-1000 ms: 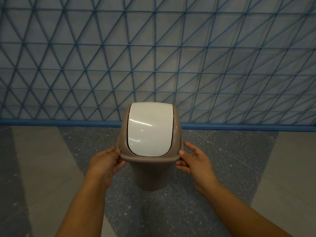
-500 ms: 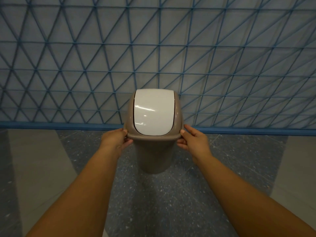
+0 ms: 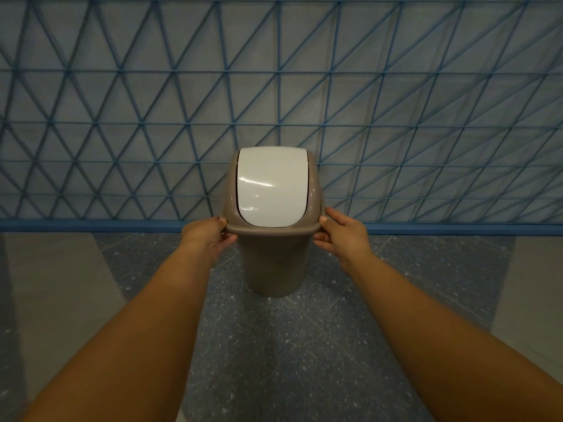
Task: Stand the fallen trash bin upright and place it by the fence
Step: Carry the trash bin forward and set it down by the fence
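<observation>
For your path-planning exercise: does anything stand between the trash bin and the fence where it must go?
Nothing visible does. The trash bin, upright and gripped at its rim by the left hand and right hand, faces only bare floor before the fence.

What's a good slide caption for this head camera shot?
Both hands, left hand and right hand, hold an upright brown trash bin by its rim, before the blue lattice fence.

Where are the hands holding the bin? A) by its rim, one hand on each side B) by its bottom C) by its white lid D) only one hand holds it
A: the left hand and right hand each hold one side of the bin's brown rim, below the white lid.
</observation>
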### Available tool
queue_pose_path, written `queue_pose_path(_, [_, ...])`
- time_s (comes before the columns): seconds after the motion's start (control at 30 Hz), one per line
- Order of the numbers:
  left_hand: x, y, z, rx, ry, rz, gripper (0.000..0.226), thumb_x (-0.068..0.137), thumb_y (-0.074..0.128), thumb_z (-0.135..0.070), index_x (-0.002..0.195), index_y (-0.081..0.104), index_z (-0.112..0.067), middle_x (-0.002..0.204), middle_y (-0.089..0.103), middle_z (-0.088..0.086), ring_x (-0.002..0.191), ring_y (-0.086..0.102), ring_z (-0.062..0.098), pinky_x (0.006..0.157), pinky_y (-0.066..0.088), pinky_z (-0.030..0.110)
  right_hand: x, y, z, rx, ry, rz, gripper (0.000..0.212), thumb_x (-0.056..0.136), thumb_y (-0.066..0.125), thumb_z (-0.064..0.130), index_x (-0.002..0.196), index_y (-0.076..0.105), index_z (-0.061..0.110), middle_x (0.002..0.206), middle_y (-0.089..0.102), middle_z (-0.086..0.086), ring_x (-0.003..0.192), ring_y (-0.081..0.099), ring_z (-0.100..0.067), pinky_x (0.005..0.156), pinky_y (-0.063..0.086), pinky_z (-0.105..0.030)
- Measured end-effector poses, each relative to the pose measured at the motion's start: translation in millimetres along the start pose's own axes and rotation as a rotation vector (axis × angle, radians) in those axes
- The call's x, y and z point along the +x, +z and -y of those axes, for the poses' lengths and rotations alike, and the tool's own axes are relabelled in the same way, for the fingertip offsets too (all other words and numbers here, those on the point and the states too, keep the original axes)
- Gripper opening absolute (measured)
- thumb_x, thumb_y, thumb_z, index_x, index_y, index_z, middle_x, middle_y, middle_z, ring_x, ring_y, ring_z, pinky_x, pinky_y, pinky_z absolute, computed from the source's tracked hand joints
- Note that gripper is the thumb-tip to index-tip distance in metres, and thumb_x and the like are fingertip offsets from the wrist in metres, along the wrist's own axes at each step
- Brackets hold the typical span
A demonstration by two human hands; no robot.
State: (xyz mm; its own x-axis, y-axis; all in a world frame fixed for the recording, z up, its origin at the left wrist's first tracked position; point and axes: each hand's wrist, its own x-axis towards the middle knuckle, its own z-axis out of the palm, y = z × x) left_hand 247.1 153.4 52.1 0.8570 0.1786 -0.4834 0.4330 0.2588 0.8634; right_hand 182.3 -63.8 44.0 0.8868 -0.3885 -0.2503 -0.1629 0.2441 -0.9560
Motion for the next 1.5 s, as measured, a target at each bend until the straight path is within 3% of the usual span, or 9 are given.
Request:
queue_pose_path(0.33, [6.8, 7.1, -7.0, 0.038, 0.0, -0.011, 0.026, 0.092, 0.05, -0.007, 0.116, 0.058, 0.001, 0.08, 0.06, 0.008, 0.084, 0.061, 0.02, 0.064, 0.05, 0.031, -20.5, 8.5, -13.9, 0.136, -0.003, -0.073, 0.049, 0.092, 0.054, 0.009, 0.139, 0.043, 0.014, 0.089, 0.066, -0.007, 0.066, 0.059, -0.015, 0.053, 0.057, -0.02])
queue_pose_path(0.43, [4.6, 5.1, -1.7, 0.02, 0.005, -0.016, 0.026, 0.092, 0.052, -0.007, 0.116, 0.059, 0.0, 0.081, 0.061, 0.008, 0.073, 0.06, 0.017, 0.062, 0.051, 0.03, -10.5, 6.2, -5.6, 0.085, 0.03, -0.055, 0.048, 0.092, 0.054, 0.009, 0.138, 0.043, 0.013, 0.092, 0.066, -0.011, 0.069, 0.059, -0.016, 0.062, 0.058, -0.026])
queue_pose_path(0.57, [0.1, 2.3, 4.2, -0.051, -0.006, 0.008, 0.031, 0.091, 0.052, -0.004, 0.121, 0.057, 0.001, 0.097, 0.064, 0.012, 0.083, 0.062, 0.021, 0.071, 0.051, 0.033, 5.3, 2.4, 8.2, 0.034, 0.094, -0.02, 0.046, 0.093, 0.052, 0.008, 0.137, 0.044, 0.01, 0.107, 0.062, -0.019, 0.069, 0.059, -0.018, 0.077, 0.053, -0.036])
queue_pose_path(0.67, [-0.9, 4.2, 3.1, -0.06, -0.01, -0.001, 0.031, 0.091, 0.053, -0.004, 0.121, 0.058, 0.001, 0.105, 0.063, 0.015, 0.092, 0.062, 0.023, 0.071, 0.051, 0.033, 9.3, 3.4, 9.7, 0.027, 0.105, -0.026, 0.044, 0.093, 0.053, 0.008, 0.136, 0.045, 0.009, 0.11, 0.062, -0.019, 0.069, 0.059, -0.018, 0.077, 0.053, -0.036])
queue_pose_path(0.77, [1.6, 5.3, 1.7, -0.056, -0.006, -0.002, 0.028, 0.09, 0.054, -0.005, 0.117, 0.059, 0.001, 0.089, 0.064, 0.012, 0.08, 0.062, 0.02, 0.067, 0.051, 0.032, 9.2, 4.8, 6.4, 0.05, 0.097, -0.04, 0.044, 0.093, 0.053, 0.009, 0.136, 0.045, 0.009, 0.112, 0.063, -0.021, 0.07, 0.059, -0.018, 0.078, 0.053, -0.035])
queue_pose_path(1.03, [4.1, 5.6, 0.7, -0.052, 0.001, -0.009, 0.027, 0.091, 0.052, -0.005, 0.117, 0.058, 0.003, 0.08, 0.061, 0.01, 0.072, 0.06, 0.017, 0.071, 0.051, 0.032, 10.2, 6.1, 2.5, 0.075, 0.089, -0.043, 0.042, 0.092, 0.053, 0.009, 0.134, 0.048, 0.01, 0.088, 0.065, -0.008, 0.069, 0.061, -0.017, 0.065, 0.055, -0.031])
queue_pose_path(1.2, [1.7, 7.5, -0.5, -0.046, -0.007, -0.017, 0.029, 0.092, 0.051, -0.006, 0.119, 0.057, 0.002, 0.079, 0.06, 0.009, 0.071, 0.059, 0.016, 0.073, 0.051, 0.034, 12.2, 5.6, 1.5, 0.058, 0.085, -0.055, 0.042, 0.092, 0.054, 0.009, 0.134, 0.048, 0.011, 0.103, 0.066, -0.015, 0.072, 0.062, -0.018, 0.076, 0.056, -0.035])
queue_pose_path(1.37, [3.5, 7.6, -0.5, -0.037, -0.013, -0.008, 0.03, 0.093, 0.05, -0.006, 0.121, 0.056, 0.002, 0.08, 0.06, 0.009, 0.071, 0.058, 0.016, 0.073, 0.05, 0.033, 12.3, 6.0, 1.6, 0.045, 0.08, -0.057, 0.043, 0.092, 0.054, 0.009, 0.134, 0.048, 0.01, 0.108, 0.066, -0.016, 0.076, 0.064, -0.02, 0.074, 0.056, -0.034])
queue_pose_path(1.5, [2.5, 7.2, -1.4, -0.035, -0.029, -0.025, 0.03, 0.092, 0.052, -0.007, 0.12, 0.058, 0.0, 0.098, 0.063, 0.013, 0.081, 0.062, 0.019, 0.07, 0.052, 0.032, 11.1, 7.7, 2.9, 0.041, 0.088, -0.07, 0.043, 0.093, 0.053, 0.01, 0.136, 0.047, 0.011, 0.105, 0.065, -0.014, 0.077, 0.062, -0.021, 0.075, 0.055, -0.034])
